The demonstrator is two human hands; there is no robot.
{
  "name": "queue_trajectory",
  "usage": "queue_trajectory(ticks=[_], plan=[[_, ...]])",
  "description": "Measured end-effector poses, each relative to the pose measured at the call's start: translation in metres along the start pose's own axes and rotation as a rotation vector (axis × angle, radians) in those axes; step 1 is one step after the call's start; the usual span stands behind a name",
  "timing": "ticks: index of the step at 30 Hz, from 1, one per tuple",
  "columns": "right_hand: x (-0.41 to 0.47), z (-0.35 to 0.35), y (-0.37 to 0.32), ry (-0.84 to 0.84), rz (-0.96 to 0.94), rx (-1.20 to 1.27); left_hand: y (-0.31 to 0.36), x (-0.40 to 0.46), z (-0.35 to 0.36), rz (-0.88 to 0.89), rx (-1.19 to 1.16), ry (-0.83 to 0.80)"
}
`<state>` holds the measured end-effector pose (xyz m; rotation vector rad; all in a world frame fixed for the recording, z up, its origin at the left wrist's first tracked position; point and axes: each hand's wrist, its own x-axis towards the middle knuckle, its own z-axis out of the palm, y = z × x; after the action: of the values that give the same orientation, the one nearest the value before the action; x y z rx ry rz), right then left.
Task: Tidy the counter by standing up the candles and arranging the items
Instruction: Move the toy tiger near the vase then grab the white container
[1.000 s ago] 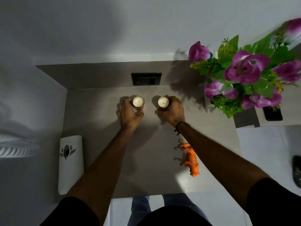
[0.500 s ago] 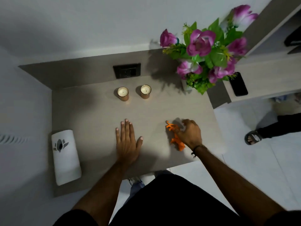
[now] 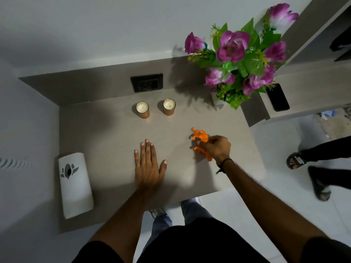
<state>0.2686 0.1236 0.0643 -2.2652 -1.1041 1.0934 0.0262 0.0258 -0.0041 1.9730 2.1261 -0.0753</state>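
- We see the grey counter (image 3: 106, 141) filling the middle of the view, set against a pale wall.
- At its back right corner stands a bouquet of purple flowers (image 3: 239, 61) in a small white pot.
- A white dispenser (image 3: 75, 185) lies along the counter's left edge.
- Our left hand (image 3: 149, 165) rests flat on the counter, fingers spread, released and gripping nothing.
- Our right hand (image 3: 216, 148) is closed around the orange toy animal (image 3: 200, 136), grasping it at the counter's right side; we cannot tell whether the toy touches the surface.
- The two candles (image 3: 142, 109) stand upright side by side near the back, apart from both hands, just below a black wall socket (image 3: 146, 82).
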Motion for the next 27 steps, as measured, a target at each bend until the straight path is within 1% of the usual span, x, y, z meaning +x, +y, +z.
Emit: queue_trajectory(ticks=[3,6,11,15,21,23,25,27], plan=[[0.022,0.008,-0.039,0.129,-0.12,0.024,-0.001,0.002,0.003,-0.001,-0.037,-0.005],[0.051,0.021,-0.072,0.221,-0.224,-0.016,-0.004,0.006,0.006,0.005,-0.071,-0.002],[0.089,0.042,-0.108,0.296,-0.334,-0.07,-0.006,0.006,0.013,0.013,-0.073,0.021],[0.107,0.048,-0.117,0.281,-0.35,-0.115,-0.006,0.008,0.018,0.013,-0.118,0.046],[0.099,0.037,-0.107,0.249,-0.354,-0.106,-0.008,0.007,0.023,0.027,-0.101,0.069],[0.08,0.029,-0.084,0.259,-0.34,-0.057,-0.008,0.006,0.02,0.025,-0.1,0.061],[0.05,0.026,-0.05,0.314,-0.378,-0.035,-0.007,0.004,0.013,0.019,-0.095,0.055],[0.02,0.032,-0.013,0.315,-0.441,-0.143,-0.005,0.002,0.006,0.035,-0.101,0.069]])
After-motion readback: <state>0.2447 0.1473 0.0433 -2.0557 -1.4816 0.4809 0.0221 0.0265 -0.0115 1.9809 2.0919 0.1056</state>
